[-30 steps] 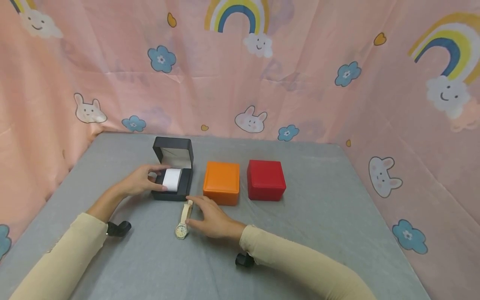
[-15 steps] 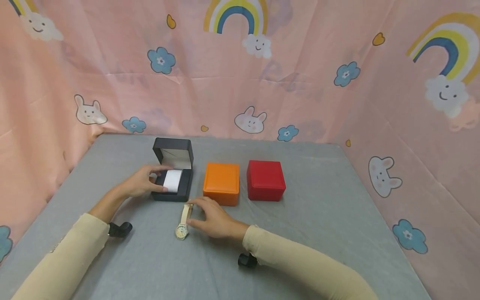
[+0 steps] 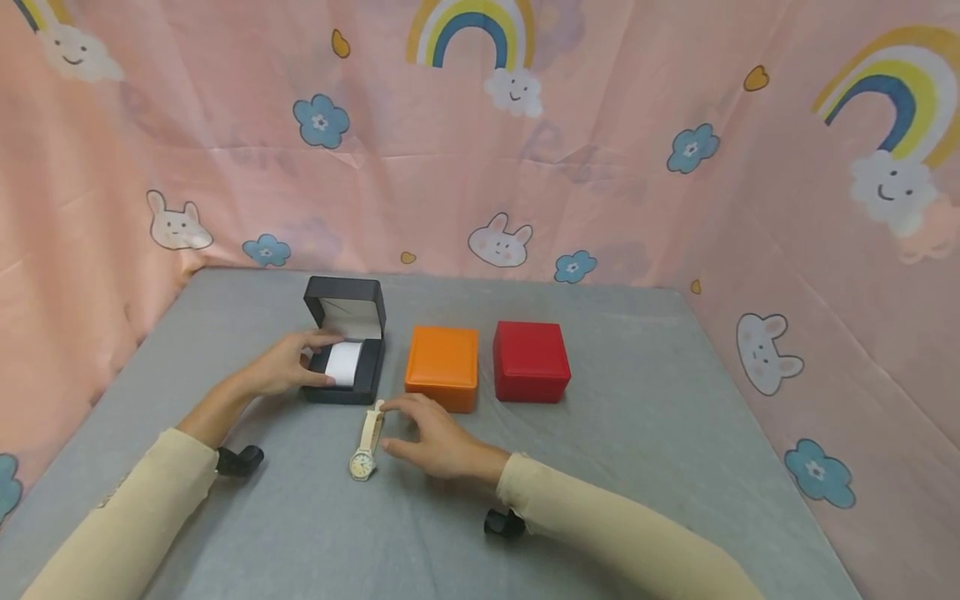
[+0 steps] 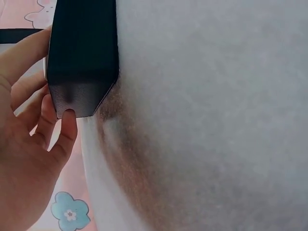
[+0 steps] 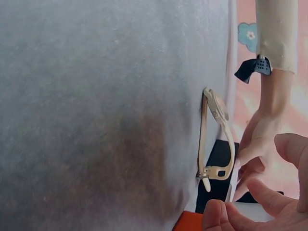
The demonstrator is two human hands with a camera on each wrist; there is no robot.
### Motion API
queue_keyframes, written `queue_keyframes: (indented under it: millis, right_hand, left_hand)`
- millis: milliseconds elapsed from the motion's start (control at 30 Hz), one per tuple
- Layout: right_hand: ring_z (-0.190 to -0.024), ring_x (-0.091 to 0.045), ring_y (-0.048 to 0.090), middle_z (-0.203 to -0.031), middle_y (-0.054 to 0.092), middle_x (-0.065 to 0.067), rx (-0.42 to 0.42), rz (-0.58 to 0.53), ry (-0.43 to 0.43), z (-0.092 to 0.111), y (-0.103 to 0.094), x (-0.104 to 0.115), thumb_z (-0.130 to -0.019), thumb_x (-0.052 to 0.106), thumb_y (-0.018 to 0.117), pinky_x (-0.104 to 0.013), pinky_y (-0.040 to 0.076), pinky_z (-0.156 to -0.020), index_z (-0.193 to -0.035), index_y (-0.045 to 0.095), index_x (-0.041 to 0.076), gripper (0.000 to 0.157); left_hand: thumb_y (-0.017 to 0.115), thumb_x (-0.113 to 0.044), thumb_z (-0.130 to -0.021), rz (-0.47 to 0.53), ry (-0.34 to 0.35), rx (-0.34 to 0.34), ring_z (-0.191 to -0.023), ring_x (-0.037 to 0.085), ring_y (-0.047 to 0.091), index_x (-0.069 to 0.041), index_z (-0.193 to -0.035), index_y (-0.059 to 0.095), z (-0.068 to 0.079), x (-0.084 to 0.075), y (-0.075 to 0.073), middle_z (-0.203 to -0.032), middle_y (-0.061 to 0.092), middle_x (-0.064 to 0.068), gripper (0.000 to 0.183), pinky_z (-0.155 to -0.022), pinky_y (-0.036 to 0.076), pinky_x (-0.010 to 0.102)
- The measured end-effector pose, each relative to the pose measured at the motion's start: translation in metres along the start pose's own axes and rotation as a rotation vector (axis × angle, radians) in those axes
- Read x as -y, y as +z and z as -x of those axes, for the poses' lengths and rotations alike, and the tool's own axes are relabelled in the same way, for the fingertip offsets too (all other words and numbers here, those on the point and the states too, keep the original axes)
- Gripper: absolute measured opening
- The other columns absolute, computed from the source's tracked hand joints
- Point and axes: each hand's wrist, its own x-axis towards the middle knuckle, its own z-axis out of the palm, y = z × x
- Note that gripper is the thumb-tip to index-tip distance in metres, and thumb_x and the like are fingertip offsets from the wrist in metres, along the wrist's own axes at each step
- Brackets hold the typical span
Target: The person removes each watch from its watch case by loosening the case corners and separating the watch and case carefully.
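A dark watch box stands with its lid raised, and a white watch cushion sits inside it. My left hand grips the box's left side, thumb and forefinger over the rim beside the cushion; in the left wrist view its other fingers curl against the box wall. A cream-strapped wristwatch lies on the cloth in front of the box. Its strap forms a buckled loop in the right wrist view, buckle towards the box. My right hand hovers just right of the watch, fingers and thumb spread, holding nothing.
To the right of the dark box stand a closed orange box and a closed red box. Grey cloth covers the table. A pink printed curtain hangs behind and on both sides.
My right hand has let go of the watch and drawn slightly to the right, its thumb and fingers parting from the strap. The left hand stays at the box.
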Motion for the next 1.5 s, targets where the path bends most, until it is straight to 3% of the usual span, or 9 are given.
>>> queue_keyframes:
  millis: [133,267,367,633,767,933,1100,1267,1500]
  right_hand:
    - [-0.128,-0.025,0.054,-0.148,0.054,-0.004,-0.014,-0.008,-0.024,0.002,-0.004,-0.001,-0.097,0.028,0.068,-0.04,0.046,-0.11,-0.144,0.054,0.014,0.051]
    - [-0.126,-0.025,0.055,-0.145,0.055,-0.003,-0.016,-0.007,-0.015,0.002,-0.008,-0.001,-0.097,0.03,0.069,-0.04,0.048,-0.107,-0.144,0.054,0.015,0.051]
    - [-0.127,-0.026,0.055,-0.144,0.056,-0.003,-0.018,-0.014,-0.016,0.003,-0.01,-0.001,-0.097,0.029,0.069,-0.041,0.048,-0.107,-0.143,0.055,0.015,0.05]
    - [-0.125,-0.033,0.059,-0.142,0.058,-0.013,-0.08,-0.078,-0.067,0.009,-0.022,0.001,-0.095,0.02,0.071,-0.052,0.048,-0.106,-0.139,0.058,0.01,0.047]
    - [-0.118,-0.029,0.059,-0.138,0.059,-0.012,-0.102,-0.097,-0.057,0.015,-0.035,0.002,-0.096,0.02,0.069,-0.049,0.053,-0.098,-0.14,0.057,0.01,0.046]
    - [-0.117,-0.026,0.059,-0.138,0.059,-0.009,-0.192,-0.114,-0.021,0.021,-0.056,0.002,-0.097,0.021,0.068,-0.045,0.052,-0.1,-0.141,0.056,0.014,0.046]
    - [-0.121,-0.032,0.058,-0.139,0.057,-0.017,-0.312,-0.167,-0.012,0.022,-0.072,-0.004,-0.098,0.017,0.065,-0.05,0.051,-0.102,-0.144,0.052,0.008,0.049]
    - [-0.13,-0.037,0.052,-0.148,0.049,-0.017,-0.377,-0.184,0.041,0.026,-0.078,-0.01,-0.098,0.017,0.065,-0.054,0.049,-0.105,-0.149,0.046,0.01,0.055]
    - [-0.144,-0.043,0.043,-0.16,0.035,-0.017,-0.376,-0.204,0.108,0.03,-0.074,-0.02,-0.098,0.022,0.066,-0.059,0.042,-0.113,-0.157,0.034,0.018,0.068]
  left_hand:
    - [0.081,-0.013,-0.085,-0.013,-0.021,0.007,-0.122,0.04,0.054,-0.001,-0.144,0.053,0.0,0.0,0.0,-0.149,0.049,0.029,0.067,-0.092,0.052,0.045]
    - [0.078,-0.012,-0.086,0.002,-0.049,0.022,-0.127,0.045,0.049,0.0,-0.146,0.051,0.0,-0.002,-0.001,-0.151,0.041,0.033,0.066,-0.1,0.048,0.061]
    - [0.078,-0.011,-0.086,0.004,-0.052,0.025,-0.131,0.049,0.046,0.002,-0.145,0.051,-0.002,-0.003,-0.001,-0.149,0.041,0.035,0.066,-0.101,0.046,0.065]
    - [0.081,-0.017,-0.086,-0.033,-0.049,0.023,-0.12,0.041,0.051,0.0,-0.146,0.051,-0.004,-0.006,-0.001,-0.141,0.049,0.032,0.069,-0.094,0.05,0.053]
    - [0.076,-0.022,-0.09,-0.035,-0.072,0.001,-0.115,0.037,0.052,-0.003,-0.148,0.048,-0.001,-0.01,-0.003,-0.139,0.051,0.027,0.067,-0.091,0.05,0.05]
    - [0.067,-0.019,-0.097,-0.01,-0.099,-0.072,-0.117,0.036,0.054,-0.003,-0.145,0.051,0.001,-0.018,-0.005,-0.141,0.054,0.023,0.053,-0.09,0.051,0.049]
    - [0.064,-0.019,-0.099,0.0,-0.088,-0.162,-0.097,0.026,0.057,-0.003,-0.138,0.058,-0.001,-0.032,-0.003,-0.122,0.063,0.019,0.043,-0.072,0.048,0.031]
    - [0.066,-0.018,-0.098,-0.01,-0.043,-0.193,-0.079,0.02,0.054,-0.006,-0.135,0.062,-0.005,-0.054,0.001,-0.107,0.064,0.016,0.039,-0.062,0.045,0.027]
    - [0.065,-0.02,-0.099,-0.036,0.017,-0.166,-0.102,0.025,0.061,-0.01,-0.137,0.061,-0.013,-0.078,0.009,-0.13,0.064,0.015,0.039,-0.085,0.053,0.041]
